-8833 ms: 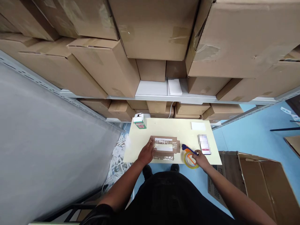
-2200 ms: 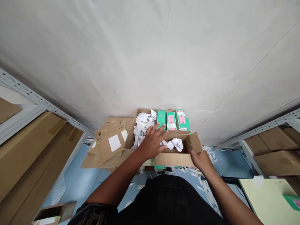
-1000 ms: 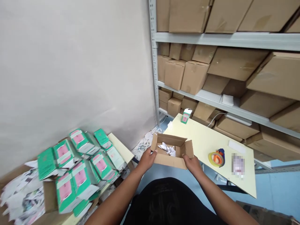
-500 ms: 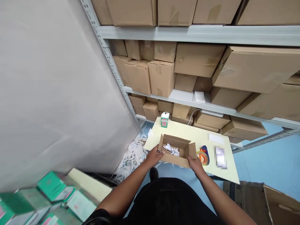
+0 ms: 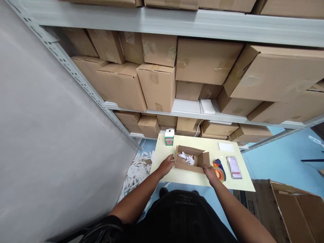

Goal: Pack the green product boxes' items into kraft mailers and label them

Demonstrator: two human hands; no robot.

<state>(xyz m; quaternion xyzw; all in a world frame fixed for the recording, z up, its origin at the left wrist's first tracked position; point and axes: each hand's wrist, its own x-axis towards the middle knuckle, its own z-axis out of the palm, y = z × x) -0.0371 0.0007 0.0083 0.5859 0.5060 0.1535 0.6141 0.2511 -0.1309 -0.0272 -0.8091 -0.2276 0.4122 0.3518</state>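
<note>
- Open carton (image 5: 188, 167): shifted farther over the table (image 5: 182, 177), crumpled paper (image 5: 186, 158) inside.
- Right hand (image 5: 209, 172): pinching its near corner.
- Left hand (image 5: 166, 165): loosely spread beside opposite end, contact unclear.

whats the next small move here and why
Probably reach the left hand towards the green-and-white carton: that hand looks free beside the open box, the carton stands behind it on the table, and the right hand grips the box's other end, which should steady it.
</note>
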